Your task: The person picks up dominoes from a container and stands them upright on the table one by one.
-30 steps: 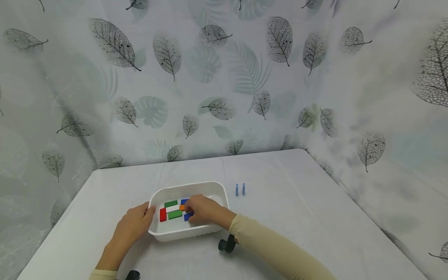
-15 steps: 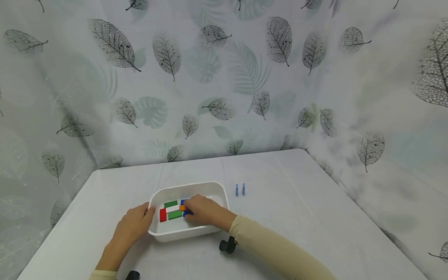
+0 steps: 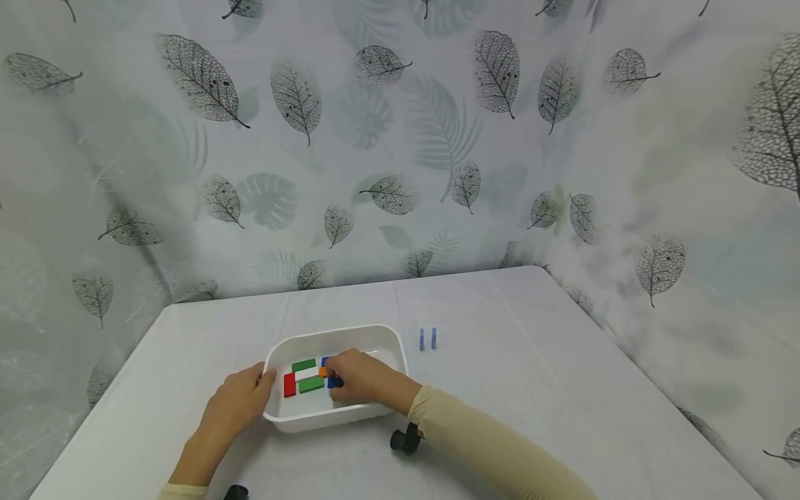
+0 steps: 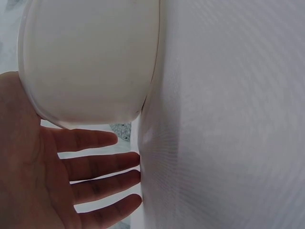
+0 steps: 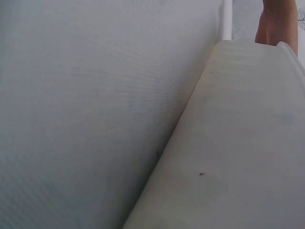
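Note:
A white tray [image 3: 381, 342] sits on the table with flat colored blocks inside. My left hand [image 3: 239, 401] is at its left end, thumb over the rim; in the left wrist view its four fingers [image 4: 102, 166] extend straight beside the tray's outer wall. My right hand [image 3: 362, 377] reaches inside, fingertips bent down on a blue block [image 3: 333, 382]. To its left lie a red block [image 3: 289, 385], a white block [image 3: 307, 373] and two green blocks [image 3: 311, 384]. An orange block [image 3: 322, 372] and another blue block [image 3: 324, 361] are partly hidden behind the right hand.
Two small light-blue pieces [image 3: 434, 338] stand on the white table [image 3: 487, 326] beyond the tray's right end. A black wrist mount [image 3: 405, 440] shows below the right wrist. Leaf-patterned curtains [image 3: 400, 139] surround the back and sides.
My right fingertips have shifted slightly left with the blue block, bringing it nearer the green block. The left hand stays at the tray's end.

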Action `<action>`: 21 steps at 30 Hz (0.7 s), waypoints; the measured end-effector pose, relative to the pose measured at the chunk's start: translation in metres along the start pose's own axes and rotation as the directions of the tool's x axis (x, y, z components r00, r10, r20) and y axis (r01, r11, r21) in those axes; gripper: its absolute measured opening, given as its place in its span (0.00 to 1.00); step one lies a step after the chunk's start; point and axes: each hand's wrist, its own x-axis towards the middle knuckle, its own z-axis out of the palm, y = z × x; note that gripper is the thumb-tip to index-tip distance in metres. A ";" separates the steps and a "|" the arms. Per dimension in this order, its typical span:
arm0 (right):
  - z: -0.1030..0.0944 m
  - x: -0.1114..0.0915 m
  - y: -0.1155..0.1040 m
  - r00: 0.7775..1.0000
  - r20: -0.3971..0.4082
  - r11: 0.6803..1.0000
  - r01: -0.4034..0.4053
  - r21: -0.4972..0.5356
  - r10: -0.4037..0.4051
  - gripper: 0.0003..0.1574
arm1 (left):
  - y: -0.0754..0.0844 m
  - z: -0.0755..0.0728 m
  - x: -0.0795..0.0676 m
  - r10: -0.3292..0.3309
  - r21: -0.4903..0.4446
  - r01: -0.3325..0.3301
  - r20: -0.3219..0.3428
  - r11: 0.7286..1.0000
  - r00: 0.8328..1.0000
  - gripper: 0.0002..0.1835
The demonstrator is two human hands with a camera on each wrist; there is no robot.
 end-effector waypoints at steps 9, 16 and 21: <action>-0.004 -0.002 -0.002 0.992 -0.020 0.988 -0.125 0.085 0.127 0.14 | 0.000 0.000 0.000 -0.006 0.003 0.006 -0.002 1.000 1.000 0.26; -0.009 -0.005 0.001 0.993 -0.088 0.984 -0.061 0.167 0.076 0.12 | 0.000 0.000 0.000 0.000 0.004 0.000 -0.004 1.000 1.000 0.25; -0.015 -0.012 0.003 0.987 -0.144 0.970 -0.035 0.239 0.071 0.13 | 0.000 0.000 0.000 0.002 -0.003 -0.002 -0.003 1.000 1.000 0.25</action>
